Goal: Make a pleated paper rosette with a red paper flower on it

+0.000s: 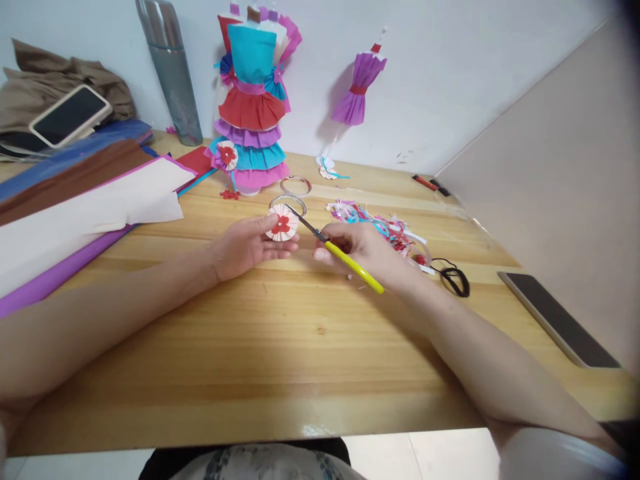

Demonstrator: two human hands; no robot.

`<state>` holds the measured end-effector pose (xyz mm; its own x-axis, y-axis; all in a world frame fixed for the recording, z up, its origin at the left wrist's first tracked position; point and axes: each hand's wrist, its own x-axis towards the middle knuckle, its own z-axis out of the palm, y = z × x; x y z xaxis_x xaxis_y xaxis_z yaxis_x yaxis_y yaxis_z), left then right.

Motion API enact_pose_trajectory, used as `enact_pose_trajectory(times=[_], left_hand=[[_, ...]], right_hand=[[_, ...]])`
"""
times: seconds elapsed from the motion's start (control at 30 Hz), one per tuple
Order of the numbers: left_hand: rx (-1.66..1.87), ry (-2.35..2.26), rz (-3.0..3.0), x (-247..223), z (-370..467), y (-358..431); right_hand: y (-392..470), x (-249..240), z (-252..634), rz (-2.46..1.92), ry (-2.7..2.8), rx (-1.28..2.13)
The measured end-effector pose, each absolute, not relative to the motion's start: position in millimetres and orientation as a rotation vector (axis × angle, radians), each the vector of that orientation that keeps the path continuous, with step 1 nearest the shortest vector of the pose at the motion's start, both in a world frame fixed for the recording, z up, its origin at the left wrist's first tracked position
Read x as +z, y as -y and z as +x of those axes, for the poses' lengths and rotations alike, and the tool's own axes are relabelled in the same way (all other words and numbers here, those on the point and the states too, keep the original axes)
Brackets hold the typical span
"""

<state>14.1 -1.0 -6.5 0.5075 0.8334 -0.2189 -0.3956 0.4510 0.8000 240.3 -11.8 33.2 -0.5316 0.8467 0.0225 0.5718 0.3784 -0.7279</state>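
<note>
A round pleated white paper rosette [273,231] with a red flower at its centre is held between the thumb and fingers of my left hand [245,247], above the middle of the table. My right hand [357,247] grips a pair of scissors [354,267] with yellow handles. Their dark blades point up and left, with the tip close to the rosette's upper edge. Whether the tip touches the paper I cannot tell. Two tape rolls lie just behind: a silvery one [303,203] and a reddish-edged one [309,187].
Paper-dressed dolls stand at the back, one in a tiered dress [253,110], another in purple [363,83]. Paper scraps [395,233] and a black cord [463,287] lie beyond my right hand. Crepe sheets [90,203], a bottle [177,93] and a phone [70,115] are left; a dark tablet-like slab [557,320] is right.
</note>
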Motion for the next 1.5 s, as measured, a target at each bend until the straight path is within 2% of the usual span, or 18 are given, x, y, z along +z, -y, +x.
enact_pose_trajectory(times=[0.77, 1.37, 1.5], left_hand=[[0.955, -0.747, 0.892, -8, 15, 1], [0.964, -0.705, 0.899, -6, 17, 5], [0.974, -0.704, 0.900, -6, 18, 5]], right_hand=[[17, 34, 237, -1.231, 2.372, 0.815], [24, 44, 236, -1.180, 2.371, 1.034], [24, 45, 236, -1.179, 2.396, 0.994]])
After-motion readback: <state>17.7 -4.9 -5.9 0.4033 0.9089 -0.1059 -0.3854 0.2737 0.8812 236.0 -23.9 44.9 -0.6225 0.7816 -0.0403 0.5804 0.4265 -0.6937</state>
